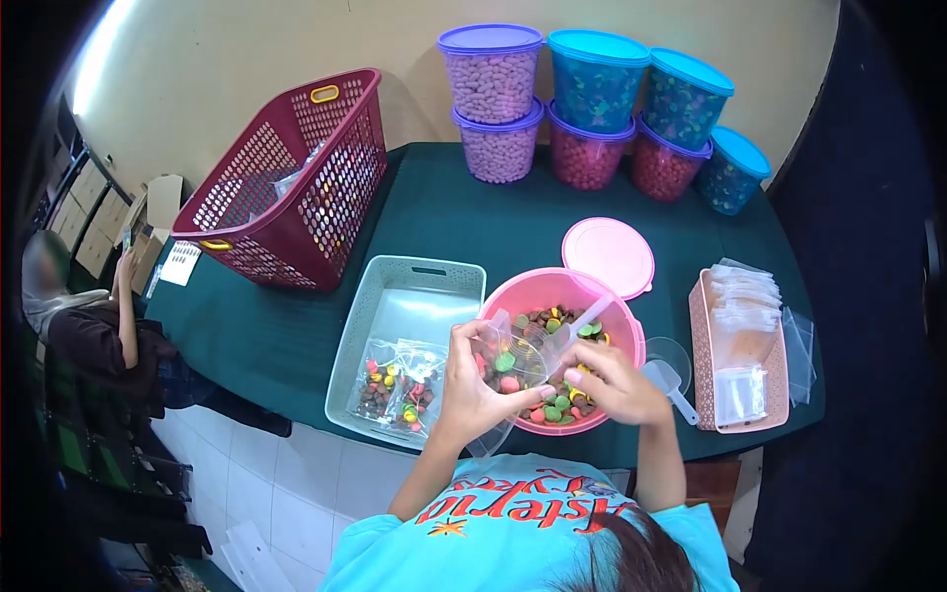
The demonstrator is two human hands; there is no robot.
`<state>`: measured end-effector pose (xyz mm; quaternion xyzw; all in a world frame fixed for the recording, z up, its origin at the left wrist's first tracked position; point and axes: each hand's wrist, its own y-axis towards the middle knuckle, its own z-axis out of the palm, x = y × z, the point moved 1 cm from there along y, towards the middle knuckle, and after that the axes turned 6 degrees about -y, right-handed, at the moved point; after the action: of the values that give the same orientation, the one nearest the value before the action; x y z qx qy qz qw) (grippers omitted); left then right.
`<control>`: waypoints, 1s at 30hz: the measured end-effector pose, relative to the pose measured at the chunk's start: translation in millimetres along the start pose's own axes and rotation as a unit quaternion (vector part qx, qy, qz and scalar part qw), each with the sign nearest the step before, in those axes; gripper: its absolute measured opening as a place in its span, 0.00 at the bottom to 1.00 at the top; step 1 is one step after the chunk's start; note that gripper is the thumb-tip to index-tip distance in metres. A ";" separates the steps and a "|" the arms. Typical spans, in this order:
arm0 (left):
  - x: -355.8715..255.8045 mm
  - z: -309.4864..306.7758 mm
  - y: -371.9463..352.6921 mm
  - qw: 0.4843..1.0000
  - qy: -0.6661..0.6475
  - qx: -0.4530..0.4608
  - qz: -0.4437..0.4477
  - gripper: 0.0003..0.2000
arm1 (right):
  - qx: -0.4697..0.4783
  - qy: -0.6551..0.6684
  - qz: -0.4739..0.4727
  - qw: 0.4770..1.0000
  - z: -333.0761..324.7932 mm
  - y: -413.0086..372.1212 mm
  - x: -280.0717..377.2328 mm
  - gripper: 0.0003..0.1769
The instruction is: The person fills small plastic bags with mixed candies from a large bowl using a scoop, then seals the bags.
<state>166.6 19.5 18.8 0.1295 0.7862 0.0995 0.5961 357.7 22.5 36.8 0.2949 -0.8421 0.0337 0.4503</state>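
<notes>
Over the pink tub [636, 340] of colourful button-shaped sweets [562, 403], my left hand [466, 395] is closed around a clear plastic bag [485, 439]. At the bag's mouth is a clear round piece [523, 360], with green, pink and brown sweets visible in or through it. My right hand [621, 387] is at the right side of the tub, fingers bent together close to the clear plastic; what they pinch is too small to make out. A pale pink scoop handle [592, 312] rests in the tub, beyond my right fingers.
Left of the tub, a pale green tray [409, 296] holds filled bags [400, 385]. A maroon basket [335, 197], pink lid [609, 257], white scoop [671, 390] and pink box of bags [742, 335] surround it. Stacked tubs [597, 89] stand behind. A person [109, 331] is at left.
</notes>
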 end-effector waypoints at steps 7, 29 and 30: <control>-5.8 3.1 -19.4 0.992 -0.119 0.026 0.041 0.40 | -0.175 0.085 0.067 0.979 20.7 -21.2 12.2 0.05; 19.5 18.8 -7.9 0.948 -0.307 0.008 -0.085 0.08 | -0.322 0.146 0.044 0.934 47.8 -9.7 -11.9 0.06; 20.8 22.5 -6.0 0.949 -0.307 0.000 -0.067 0.07 | -0.329 0.181 0.044 0.926 47.6 -10.1 -11.6 0.07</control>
<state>182.5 20.6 -8.1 0.1012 0.5717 0.0146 0.8141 332.7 4.2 -2.5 0.0822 -0.7223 -0.1725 0.6646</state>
